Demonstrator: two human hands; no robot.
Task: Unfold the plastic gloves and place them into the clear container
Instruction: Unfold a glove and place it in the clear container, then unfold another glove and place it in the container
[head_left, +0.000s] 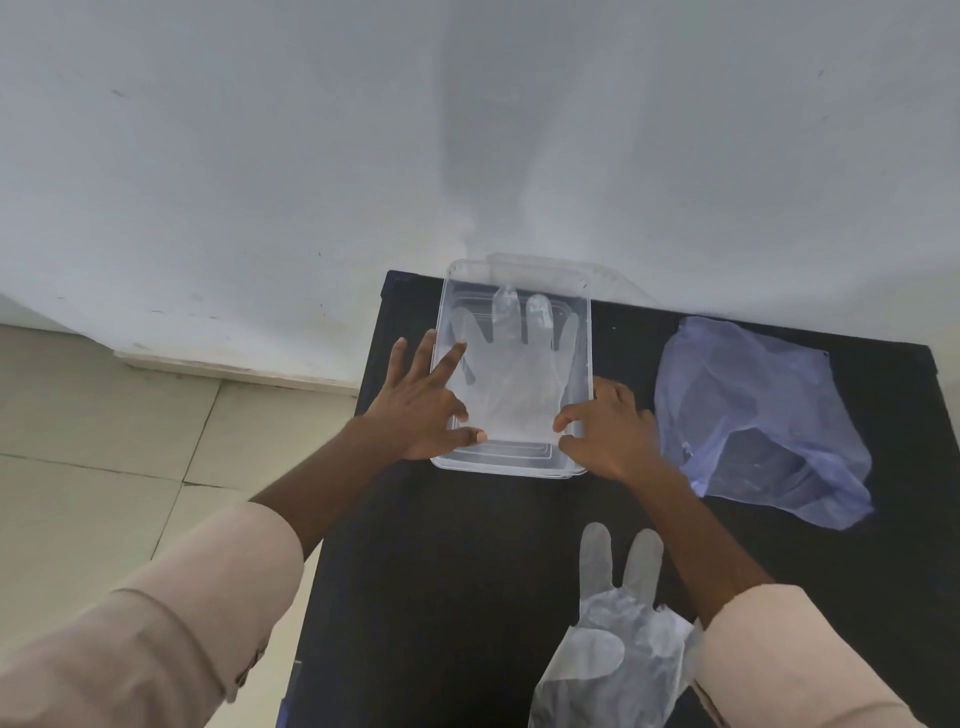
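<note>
A clear container (586, 332) stands at the far edge of the black table (467, 571). An unfolded plastic glove (514, 379) lies flat inside it, fingers pointing away from me. My left hand (421, 410) is at the container's near left corner, thumb and forefinger pinched at the glove's cuff, the other fingers spread. My right hand (608, 426) is at the near right corner, thumb and curled forefinger on the cuff's other end. A second plastic glove (618, 623) lies crumpled on the table close to me, partly under my right sleeve.
A bluish see-through plastic bag (753, 415) lies to the right of the container. A clear lid (613, 280) leans behind the container against the white wall. The table's left edge drops to a tiled floor (104, 467).
</note>
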